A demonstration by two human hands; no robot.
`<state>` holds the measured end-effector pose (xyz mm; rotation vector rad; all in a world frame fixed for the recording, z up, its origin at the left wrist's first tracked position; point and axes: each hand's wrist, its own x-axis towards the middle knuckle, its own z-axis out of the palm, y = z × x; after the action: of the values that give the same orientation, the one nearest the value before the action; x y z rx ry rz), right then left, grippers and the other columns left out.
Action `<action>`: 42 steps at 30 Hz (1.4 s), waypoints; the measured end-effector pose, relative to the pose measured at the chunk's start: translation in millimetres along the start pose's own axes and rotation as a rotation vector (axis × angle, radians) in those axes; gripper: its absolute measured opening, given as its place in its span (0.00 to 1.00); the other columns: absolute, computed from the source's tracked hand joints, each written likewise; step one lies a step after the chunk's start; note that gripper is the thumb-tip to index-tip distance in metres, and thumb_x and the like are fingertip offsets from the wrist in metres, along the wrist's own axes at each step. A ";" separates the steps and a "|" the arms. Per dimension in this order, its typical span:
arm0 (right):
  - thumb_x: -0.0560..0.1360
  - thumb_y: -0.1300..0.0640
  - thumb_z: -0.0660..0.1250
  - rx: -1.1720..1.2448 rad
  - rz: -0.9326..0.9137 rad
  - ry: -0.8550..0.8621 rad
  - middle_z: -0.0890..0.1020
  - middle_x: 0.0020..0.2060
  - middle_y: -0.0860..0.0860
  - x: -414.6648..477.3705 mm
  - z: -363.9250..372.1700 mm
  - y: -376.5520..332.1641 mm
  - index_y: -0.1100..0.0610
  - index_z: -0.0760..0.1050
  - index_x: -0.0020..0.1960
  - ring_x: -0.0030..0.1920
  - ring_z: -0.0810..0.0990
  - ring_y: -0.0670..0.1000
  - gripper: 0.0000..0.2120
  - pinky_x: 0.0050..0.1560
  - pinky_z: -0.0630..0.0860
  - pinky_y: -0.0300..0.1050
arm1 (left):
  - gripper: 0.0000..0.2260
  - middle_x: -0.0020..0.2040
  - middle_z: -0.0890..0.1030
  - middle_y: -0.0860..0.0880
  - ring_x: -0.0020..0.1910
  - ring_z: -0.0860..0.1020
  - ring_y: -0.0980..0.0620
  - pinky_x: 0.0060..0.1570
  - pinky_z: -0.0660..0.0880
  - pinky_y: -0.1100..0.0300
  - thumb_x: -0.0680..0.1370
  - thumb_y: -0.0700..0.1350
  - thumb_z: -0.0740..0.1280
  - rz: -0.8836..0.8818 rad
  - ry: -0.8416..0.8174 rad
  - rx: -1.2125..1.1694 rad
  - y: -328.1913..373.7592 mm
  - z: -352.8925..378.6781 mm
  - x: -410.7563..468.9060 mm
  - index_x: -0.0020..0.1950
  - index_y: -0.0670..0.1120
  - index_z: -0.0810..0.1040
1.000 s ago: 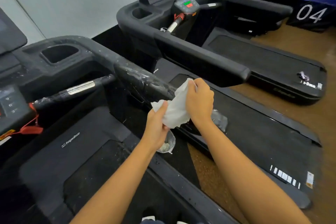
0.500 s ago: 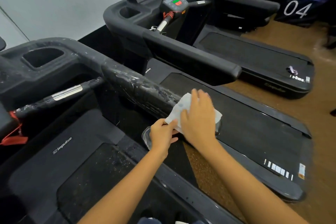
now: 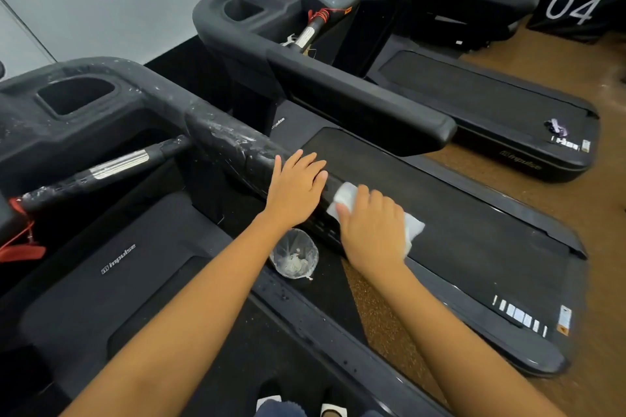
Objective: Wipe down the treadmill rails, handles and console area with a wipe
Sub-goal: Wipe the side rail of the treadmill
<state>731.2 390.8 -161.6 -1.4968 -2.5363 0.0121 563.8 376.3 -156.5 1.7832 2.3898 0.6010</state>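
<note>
The near treadmill's right rail (image 3: 223,135) is black and streaked with white smears. My right hand (image 3: 371,230) presses a white wipe (image 3: 345,195) flat against the rail's near end; the wipe shows at both sides of the hand. My left hand (image 3: 294,188) lies on top of the rail just left of the wipe, fingers straight. A short handle with a metal band (image 3: 118,164) sticks out under the console body (image 3: 78,101), which has a cup recess.
A crumpled clear plastic bag (image 3: 294,259) lies on the side strip below the rail. A second treadmill (image 3: 359,108) stands close on the right, its belt behind my hands. Brown floor (image 3: 382,325) shows between the decks. A red safety cord (image 3: 20,247) hangs at left.
Both hands held the wipe up off the rail a second ago. The right hand has since pressed it onto the rail end. The left hand let go and now rests on the rail.
</note>
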 end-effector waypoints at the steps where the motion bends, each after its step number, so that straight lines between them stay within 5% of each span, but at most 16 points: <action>1: 0.80 0.42 0.50 -0.005 0.026 0.011 0.77 0.43 0.53 -9.6 1.0 11.5 0.56 0.70 0.53 0.43 0.75 0.55 0.20 0.45 0.70 0.50 | 0.19 0.74 0.66 0.51 0.77 0.55 0.50 0.74 0.44 0.44 0.84 0.52 0.51 0.014 -0.023 0.034 -3.5 1.9 4.0 0.73 0.51 0.69; 6: 0.79 0.40 0.50 0.000 0.155 -0.032 0.79 0.43 0.56 6.6 -2.9 -10.5 0.58 0.73 0.49 0.42 0.77 0.59 0.23 0.44 0.70 0.52 | 0.18 0.70 0.72 0.53 0.74 0.61 0.51 0.74 0.49 0.48 0.84 0.50 0.50 0.066 0.004 0.052 -16.2 0.0 10.0 0.70 0.51 0.72; 9: 0.81 0.41 0.47 0.082 0.092 -0.133 0.80 0.49 0.57 39.5 -1.3 -35.8 0.59 0.72 0.54 0.47 0.78 0.60 0.25 0.44 0.69 0.51 | 0.17 0.65 0.77 0.50 0.69 0.68 0.49 0.73 0.55 0.48 0.83 0.46 0.52 0.106 0.003 0.065 -14.9 -3.1 15.2 0.65 0.49 0.77; 13: 0.81 0.42 0.48 0.006 -0.035 -0.022 0.79 0.44 0.56 18.8 1.7 -14.0 0.58 0.71 0.53 0.42 0.77 0.58 0.22 0.40 0.66 0.50 | 0.16 0.60 0.80 0.49 0.66 0.70 0.48 0.72 0.56 0.47 0.83 0.45 0.53 0.117 0.021 0.081 -13.3 -3.5 18.4 0.61 0.46 0.79; 19: 0.78 0.42 0.53 -0.058 0.092 -0.001 0.78 0.49 0.57 -3.6 6.1 -5.6 0.61 0.70 0.64 0.47 0.76 0.59 0.26 0.51 0.71 0.55 | 0.16 0.60 0.80 0.49 0.65 0.71 0.48 0.69 0.59 0.55 0.83 0.44 0.53 0.142 0.106 0.041 -15.9 2.4 14.1 0.62 0.45 0.79; 25: 0.81 0.43 0.50 0.014 -0.178 -0.128 0.76 0.56 0.57 47.4 7.1 -43.9 0.62 0.62 0.71 0.51 0.77 0.59 0.27 0.48 0.70 0.51 | 0.16 0.64 0.78 0.46 0.68 0.70 0.49 0.68 0.63 0.55 0.83 0.43 0.53 0.059 0.084 -0.059 -31.6 -7.9 16.8 0.66 0.43 0.76; 27: 0.81 0.42 0.51 -0.002 -0.183 -0.138 0.75 0.57 0.56 33.4 4.2 -23.5 0.61 0.59 0.74 0.52 0.76 0.58 0.28 0.50 0.70 0.50 | 0.17 0.66 0.76 0.47 0.70 0.68 0.48 0.71 0.60 0.53 0.84 0.44 0.53 0.105 0.057 0.019 -36.6 -10.3 17.2 0.67 0.43 0.74; 34: 0.78 0.39 0.52 -0.106 0.106 -0.024 0.79 0.48 0.56 6.2 1.9 -13.8 0.59 0.70 0.64 0.45 0.77 0.60 0.27 0.49 0.70 0.55 | 0.19 0.72 0.70 0.49 0.75 0.61 0.48 0.75 0.50 0.48 0.84 0.51 0.52 0.084 0.005 0.094 -55.8 -16.8 26.6 0.72 0.49 0.71; 39: 0.80 0.39 0.49 0.025 -0.039 -0.116 0.78 0.53 0.56 66.8 8.7 -83.3 0.58 0.68 0.64 0.50 0.78 0.59 0.26 0.48 0.70 0.53 | 0.20 0.75 0.66 0.48 0.77 0.57 0.48 0.74 0.47 0.43 0.84 0.53 0.50 -0.011 0.031 0.148 -92.1 -33.0 35.3 0.74 0.50 0.66; 42: 0.80 0.37 0.50 0.005 -0.104 -0.116 0.78 0.50 0.54 61.4 7.6 -62.4 0.57 0.68 0.63 0.48 0.78 0.58 0.26 0.43 0.68 0.49 | 0.21 0.75 0.65 0.48 0.77 0.56 0.48 0.74 0.47 0.42 0.84 0.54 0.50 -0.036 0.034 0.123 -104.3 -42.3 40.9 0.75 0.50 0.65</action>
<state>647.1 414.2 -152.4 -1.3983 -2.7004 0.0928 444.2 379.4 -149.9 1.7859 2.5268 0.4938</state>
